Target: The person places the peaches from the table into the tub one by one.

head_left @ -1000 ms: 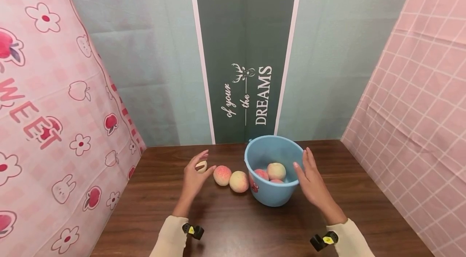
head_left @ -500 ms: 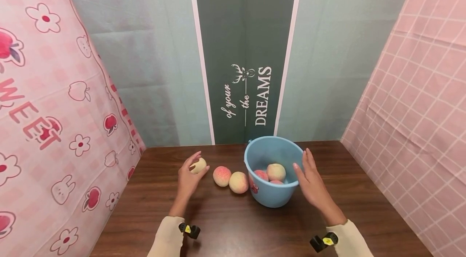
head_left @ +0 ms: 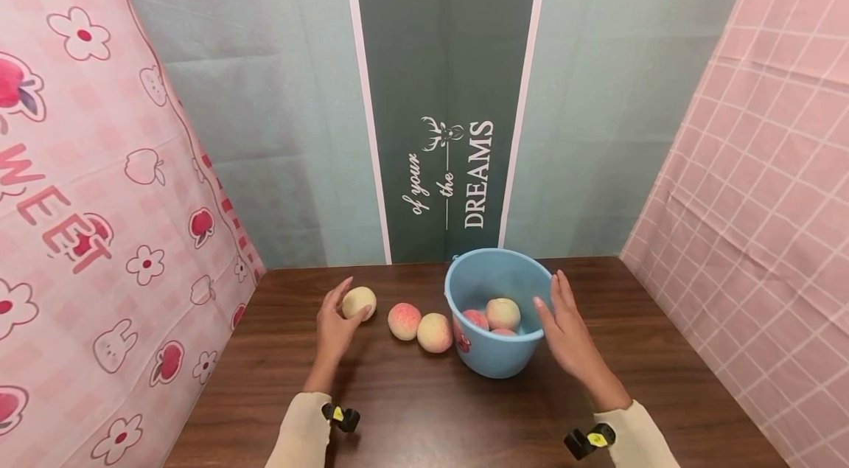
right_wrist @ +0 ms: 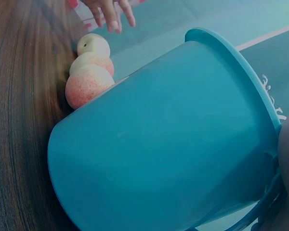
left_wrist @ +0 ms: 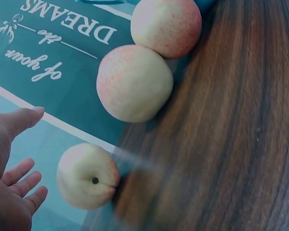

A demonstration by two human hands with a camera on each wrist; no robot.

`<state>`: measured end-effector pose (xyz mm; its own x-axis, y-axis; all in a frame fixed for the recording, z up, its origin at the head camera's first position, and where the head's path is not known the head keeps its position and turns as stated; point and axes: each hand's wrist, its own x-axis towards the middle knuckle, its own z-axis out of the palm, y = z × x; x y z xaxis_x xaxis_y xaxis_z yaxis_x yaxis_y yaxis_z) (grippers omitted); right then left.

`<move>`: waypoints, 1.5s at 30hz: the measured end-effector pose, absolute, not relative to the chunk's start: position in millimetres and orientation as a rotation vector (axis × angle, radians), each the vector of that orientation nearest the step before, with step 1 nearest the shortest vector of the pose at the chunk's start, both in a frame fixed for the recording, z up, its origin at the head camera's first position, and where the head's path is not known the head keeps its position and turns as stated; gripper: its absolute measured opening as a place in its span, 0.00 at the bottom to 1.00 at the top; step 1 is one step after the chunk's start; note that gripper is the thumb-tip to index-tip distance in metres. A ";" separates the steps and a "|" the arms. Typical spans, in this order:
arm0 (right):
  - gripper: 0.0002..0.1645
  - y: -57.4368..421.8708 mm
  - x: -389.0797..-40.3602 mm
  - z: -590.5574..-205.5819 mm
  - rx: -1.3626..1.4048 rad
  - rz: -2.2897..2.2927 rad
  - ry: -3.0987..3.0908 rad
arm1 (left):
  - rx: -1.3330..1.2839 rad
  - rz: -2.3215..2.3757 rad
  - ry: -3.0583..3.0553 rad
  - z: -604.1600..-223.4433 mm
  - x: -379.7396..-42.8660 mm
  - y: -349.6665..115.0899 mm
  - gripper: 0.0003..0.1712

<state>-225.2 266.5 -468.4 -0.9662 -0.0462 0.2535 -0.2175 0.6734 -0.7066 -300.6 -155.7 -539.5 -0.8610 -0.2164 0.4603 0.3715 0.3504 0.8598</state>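
In the head view my left hand [head_left: 334, 324] hovers at the left side of a pale yellow peach [head_left: 360, 303], thumb and fingers spread around it. The left wrist view shows a gap between those fingers and the peach [left_wrist: 86, 175]. To its right, a red-blushed peach [head_left: 404, 321] and a yellow-pink peach [head_left: 435, 333] sit side by side, close to a light blue bucket [head_left: 497, 359]. Several peaches lie inside the bucket, a pale one [head_left: 503, 313] on top. My right hand [head_left: 572, 335] is at the bucket's right rim with its fingers straight.
The dark brown wooden table [head_left: 424, 416] ends against a grey-green backdrop [head_left: 298, 158] with white lettering. A pink printed cloth [head_left: 119, 232] hangs on the left, a pink checked cloth [head_left: 749, 195] on the right. The bucket's handle [right_wrist: 262, 207] hangs on its right side.
My left hand has moved left, uncovering more of the pale peach, which stays in about the same place. My right hand, the bucket and the other peaches have hardly moved.
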 end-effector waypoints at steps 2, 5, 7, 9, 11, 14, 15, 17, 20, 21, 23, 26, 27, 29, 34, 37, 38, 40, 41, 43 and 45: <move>0.47 266.2 -225.2 -468.7 0.219 1.169 -2.668 | -0.135 -1.524 -2.112 -542.9 -301.7 -157.6 0.41; 0.47 266.0 -225.3 -469.0 0.224 1.169 -2.664 | -0.127 -1.523 -2.113 -547.1 -302.2 -160.0 0.42; 0.47 265.9 -225.3 -469.3 0.226 1.167 -2.660 | -0.107 -1.516 -2.129 -550.5 -302.8 -161.6 0.43; 0.47 266.1 -225.5 -469.7 0.223 1.167 -2.664 | -0.088 -1.520 -2.142 -553.6 -303.6 -163.2 0.43; 0.47 266.1 -225.6 -470.2 0.220 1.165 -2.665 | -0.067 -1.520 -2.159 -557.0 -304.9 -164.8 0.44; 0.47 266.1 -226.1 -470.4 0.217 1.165 -2.669 | -0.047 -1.522 -2.172 -561.5 -307.2 -166.9 0.45; 0.47 266.1 -226.3 -470.4 0.217 1.165 -2.668 | -0.043 -1.519 -2.178 -563.2 -308.1 -167.4 0.45; 0.47 266.3 -226.7 -470.4 0.214 1.163 -2.668 | -0.035 -1.511 -2.188 -565.9 -309.5 -168.3 0.45; 0.47 266.4 -226.9 -470.2 0.213 1.163 -2.668 | -0.021 -1.493 -2.207 -569.8 -311.7 -169.4 0.45; 0.47 266.5 -226.9 -470.4 0.213 1.163 -2.667 | -0.018 -1.488 -2.213 -571.2 -312.5 -169.8 0.45; 0.47 266.4 -226.8 -470.7 0.213 1.163 -2.666 | -0.003 -1.491 -2.221 -573.6 -313.7 -170.4 0.46; 0.46 266.2 -227.0 -471.1 0.216 1.165 -2.663 | 0.016 -1.506 -2.231 -578.2 -315.7 -171.5 0.47; 0.46 266.4 -227.1 -471.1 0.216 1.164 -2.662 | 0.023 -1.515 -2.232 -579.6 -316.2 -171.2 0.47; 0.46 266.6 -227.3 -471.0 0.218 1.163 -2.662 | 0.033 -1.530 -2.235 -582.6 -317.3 -170.6 0.47; 0.46 267.2 -228.1 -470.6 0.227 1.164 -2.661 | 0.059 -1.563 -2.240 -584.8 -318.4 -167.8 0.49; 0.46 267.7 -228.6 -470.1 0.227 1.162 -2.662 | 0.069 -1.575 -2.250 -583.3 -318.5 -165.6 0.51; 0.46 267.9 -228.9 -469.8 0.227 1.160 -2.663 | 0.073 -1.576 -2.254 -582.6 -318.7 -164.8 0.52; 0.47 268.2 -229.4 -469.3 0.226 1.159 -2.665 | 0.081 -1.568 -2.271 -581.6 -319.9 -163.8 0.53; 0.47 268.4 -229.6 -469.0 0.226 1.159 -2.664 | 0.088 -1.563 -2.278 -581.4 -320.8 -163.4 0.54; 0.47 268.3 -230.1 -468.3 0.228 1.162 -2.665 | 0.104 -1.555 -2.294 -581.3 -322.4 -163.3 0.55; 0.47 268.3 -230.4 -467.8 0.230 1.164 -2.665 | 0.121 -1.557 -2.307 -581.5 -324.0 -163.4 0.56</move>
